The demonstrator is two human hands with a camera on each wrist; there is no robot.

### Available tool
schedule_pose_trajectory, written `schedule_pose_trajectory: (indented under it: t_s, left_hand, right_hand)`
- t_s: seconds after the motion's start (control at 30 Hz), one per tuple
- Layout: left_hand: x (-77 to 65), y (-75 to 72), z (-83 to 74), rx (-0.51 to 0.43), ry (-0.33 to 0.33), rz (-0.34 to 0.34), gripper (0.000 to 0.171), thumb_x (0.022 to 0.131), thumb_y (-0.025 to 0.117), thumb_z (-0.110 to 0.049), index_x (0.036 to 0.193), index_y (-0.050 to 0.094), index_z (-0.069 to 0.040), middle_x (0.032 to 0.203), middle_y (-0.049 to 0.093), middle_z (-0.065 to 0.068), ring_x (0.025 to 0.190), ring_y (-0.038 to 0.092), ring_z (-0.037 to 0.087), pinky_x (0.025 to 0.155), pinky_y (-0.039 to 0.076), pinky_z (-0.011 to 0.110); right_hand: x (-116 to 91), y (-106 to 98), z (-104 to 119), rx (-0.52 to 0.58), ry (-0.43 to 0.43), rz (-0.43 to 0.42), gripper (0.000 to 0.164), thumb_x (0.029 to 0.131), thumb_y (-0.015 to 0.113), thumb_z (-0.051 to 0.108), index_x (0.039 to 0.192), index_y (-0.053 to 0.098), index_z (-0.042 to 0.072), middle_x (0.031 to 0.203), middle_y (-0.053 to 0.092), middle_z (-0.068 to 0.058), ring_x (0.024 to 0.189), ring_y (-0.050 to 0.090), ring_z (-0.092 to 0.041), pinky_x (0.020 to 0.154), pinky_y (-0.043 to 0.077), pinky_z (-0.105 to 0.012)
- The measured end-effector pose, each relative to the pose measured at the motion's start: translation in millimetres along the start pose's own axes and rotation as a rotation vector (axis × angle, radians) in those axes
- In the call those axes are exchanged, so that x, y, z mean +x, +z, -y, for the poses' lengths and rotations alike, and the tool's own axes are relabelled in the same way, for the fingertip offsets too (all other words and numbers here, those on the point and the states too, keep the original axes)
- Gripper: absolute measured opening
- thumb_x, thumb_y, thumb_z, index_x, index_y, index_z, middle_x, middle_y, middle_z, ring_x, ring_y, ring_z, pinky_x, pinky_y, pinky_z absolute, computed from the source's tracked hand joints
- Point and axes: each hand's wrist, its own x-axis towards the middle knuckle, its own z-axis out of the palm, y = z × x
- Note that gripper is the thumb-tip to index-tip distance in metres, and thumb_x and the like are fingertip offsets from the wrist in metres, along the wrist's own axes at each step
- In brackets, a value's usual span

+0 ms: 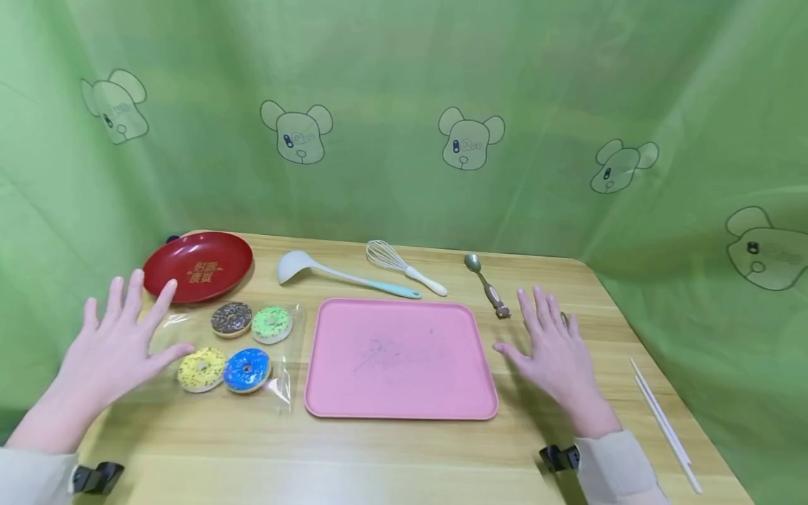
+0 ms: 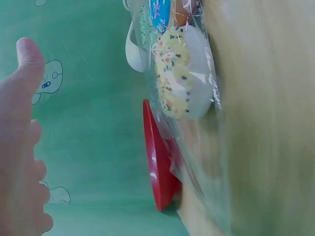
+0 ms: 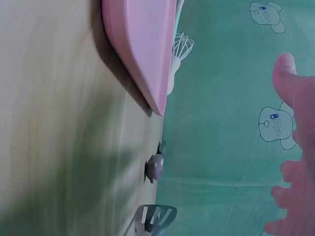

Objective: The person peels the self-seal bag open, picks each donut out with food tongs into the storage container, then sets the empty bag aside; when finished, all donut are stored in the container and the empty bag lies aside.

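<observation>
My left hand (image 1: 116,351) is held with fingers spread above the table's left side, holding nothing. Close by it lies a clear plastic bag (image 1: 287,365) of toy donuts: one yellow (image 1: 200,369), one blue (image 1: 247,370), one green (image 1: 272,324) and one dark brown (image 1: 231,320). Behind these sits a red plate (image 1: 183,259) with gold characters. On the other side, my right hand (image 1: 558,354) hovers with spread fingers and nothing in it, just right of a pink tray (image 1: 404,358). Beyond its fingertips is a small spoon (image 1: 487,287) with a brown figured handle.
Behind the tray lie a ladle (image 1: 334,272) with a pale blue handle and a white whisk (image 1: 407,266). White chopsticks (image 1: 665,428) lie along the right edge. A slotted spatula (image 3: 156,217) shows in the right wrist view. Green curtains (image 1: 391,91) enclose the table.
</observation>
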Motion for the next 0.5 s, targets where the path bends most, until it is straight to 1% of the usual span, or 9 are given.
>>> schedule_pose_trajectory:
  t_s: [0.13,0.2,0.27,0.37,0.43,0.47,0.5]
  left_hand:
    - [-10.7,8.3,6.7,-0.130,-0.033,0.005,0.094,0.088,0.054,-0.052,0.148,-0.006,-0.012,0.146,-0.028,0.017,0.129,-0.031,0.033,0.097,-0.025,0.050]
    - [-19.0,14.2,10.7,-0.181,-0.047,0.011,0.094,0.089,0.055,-0.048,0.147,-0.009,-0.010,0.144,-0.030,0.018,0.127,-0.034,0.033,0.096,-0.026,0.050]
    - [-27.2,20.4,14.6,-0.224,-0.054,0.027,0.094,0.090,0.055,-0.044,0.146,-0.011,-0.008,0.143,-0.033,0.018,0.126,-0.035,0.033,0.095,-0.027,0.051]
    - [-37.1,30.2,19.2,-0.322,-0.058,0.054,0.093,0.091,0.055,-0.037,0.145,-0.014,-0.004,0.141,-0.036,0.019,0.124,-0.038,0.033,0.094,-0.028,0.051]
    - [-42.8,36.8,21.1,-0.393,-0.063,0.081,0.093,0.092,0.055,-0.034,0.144,-0.016,-0.002,0.139,-0.039,0.018,0.123,-0.040,0.033,0.094,-0.029,0.050]
    - [-45.1,40.3,21.6,-0.422,-0.064,0.089,0.094,0.092,0.056,-0.032,0.143,-0.016,-0.001,0.138,-0.039,0.019,0.123,-0.040,0.033,0.094,-0.029,0.050]
    - [-47.6,43.7,22.0,-0.445,-0.067,0.101,0.094,0.092,0.056,-0.031,0.143,-0.016,0.000,0.138,-0.040,0.019,0.122,-0.041,0.033,0.094,-0.029,0.051]
  right_hand:
    - [-4,5,5,0.095,-0.037,-0.027,0.092,0.086,0.056,0.055,0.149,0.003,0.015,0.152,0.002,-0.018,0.137,0.012,-0.040,0.107,0.009,-0.059]
    - [-6,7,9,0.157,-0.058,-0.036,0.092,0.085,0.060,0.050,0.150,0.004,0.015,0.152,0.004,-0.019,0.136,0.015,-0.040,0.109,0.008,-0.056]
    - [-7,10,15,0.205,-0.079,-0.058,0.094,0.083,0.065,0.047,0.150,0.005,0.016,0.152,0.008,-0.020,0.135,0.019,-0.040,0.109,0.011,-0.053]
    - [-5,11,27,0.270,-0.107,-0.099,0.099,0.079,0.070,0.044,0.150,0.007,0.016,0.151,0.016,-0.018,0.133,0.026,-0.039,0.108,0.019,-0.052]
    - [-3,11,37,0.311,-0.125,-0.134,0.101,0.077,0.073,0.043,0.149,0.010,0.015,0.148,0.025,-0.019,0.129,0.034,-0.039,0.104,0.028,-0.053]
    - [-2,11,42,0.335,-0.131,-0.151,0.101,0.075,0.075,0.041,0.149,0.012,0.015,0.145,0.031,-0.019,0.121,0.044,-0.038,0.100,0.035,-0.052]
    - [-1,11,47,0.367,-0.131,-0.160,0.100,0.074,0.076,0.040,0.149,0.014,0.015,0.142,0.036,-0.020,0.108,0.054,-0.035,0.093,0.043,-0.049]
